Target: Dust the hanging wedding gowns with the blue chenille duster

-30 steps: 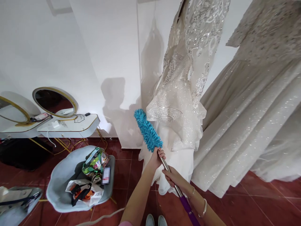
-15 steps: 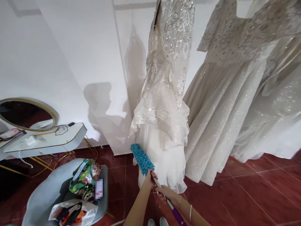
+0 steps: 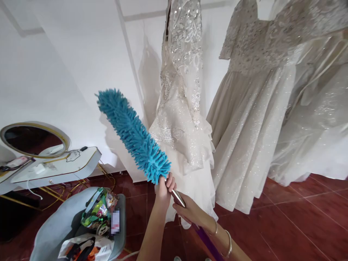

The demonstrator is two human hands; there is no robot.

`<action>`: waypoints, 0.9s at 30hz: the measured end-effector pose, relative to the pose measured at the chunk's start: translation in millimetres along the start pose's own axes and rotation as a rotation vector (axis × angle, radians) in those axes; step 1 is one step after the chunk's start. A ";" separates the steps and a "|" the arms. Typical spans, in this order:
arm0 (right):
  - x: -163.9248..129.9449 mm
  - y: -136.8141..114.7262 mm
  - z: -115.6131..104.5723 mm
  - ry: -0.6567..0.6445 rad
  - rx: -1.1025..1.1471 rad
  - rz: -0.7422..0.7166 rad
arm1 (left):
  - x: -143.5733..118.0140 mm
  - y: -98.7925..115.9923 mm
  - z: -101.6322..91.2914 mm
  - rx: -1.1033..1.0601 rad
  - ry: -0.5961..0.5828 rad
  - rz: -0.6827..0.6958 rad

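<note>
Both hands clamp one duster pole: left hand wraps the chrome section just under the head, right hand closes round it lower, above the purple grip. Duster: teal, shaggy chenille fingers, long flat paddle shape, tilted up and left of the sequinned dress. That dress: stiff beaded lace bodice, frilled tulle hem, hanging against a white wall. Right of it, a glittered gown. Below: glossy dark-red floor tiles. Far left of it: oval gold-rimmed mirror, grey chair.
</note>
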State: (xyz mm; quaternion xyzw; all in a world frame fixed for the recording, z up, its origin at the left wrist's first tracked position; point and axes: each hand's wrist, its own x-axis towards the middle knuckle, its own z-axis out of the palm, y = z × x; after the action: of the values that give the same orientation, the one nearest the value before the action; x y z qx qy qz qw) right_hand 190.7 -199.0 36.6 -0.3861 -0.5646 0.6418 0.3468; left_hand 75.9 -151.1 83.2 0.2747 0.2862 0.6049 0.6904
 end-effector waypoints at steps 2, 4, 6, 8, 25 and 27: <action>-16.8 -11.9 -14.3 0.040 0.008 -0.045 | -7.7 -2.4 32.4 0.115 -0.115 0.027; -34.2 -14.2 -34.9 0.076 0.032 -0.089 | -10.7 -15.0 63.5 0.214 -0.210 0.032; -51.8 -10.4 -60.9 0.117 0.079 -0.132 | -8.2 -35.4 94.3 0.307 -0.294 0.001; -69.1 -5.2 -90.1 0.154 0.139 -0.159 | -0.8 -60.6 125.6 0.391 -0.356 -0.057; -83.1 67.1 -271.9 0.252 0.586 0.149 | 145.7 -289.0 167.0 0.089 0.102 -0.496; -79.2 85.9 -279.0 0.248 0.616 0.210 | 150.8 -308.1 152.9 0.072 0.183 -0.539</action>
State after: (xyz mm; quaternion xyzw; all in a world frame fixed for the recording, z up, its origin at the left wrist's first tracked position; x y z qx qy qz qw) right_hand 474.0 -151.7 -58.3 -0.3943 -0.2551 0.7625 0.4450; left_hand 411.8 -42.6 -45.0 0.1575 0.4314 0.4113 0.7873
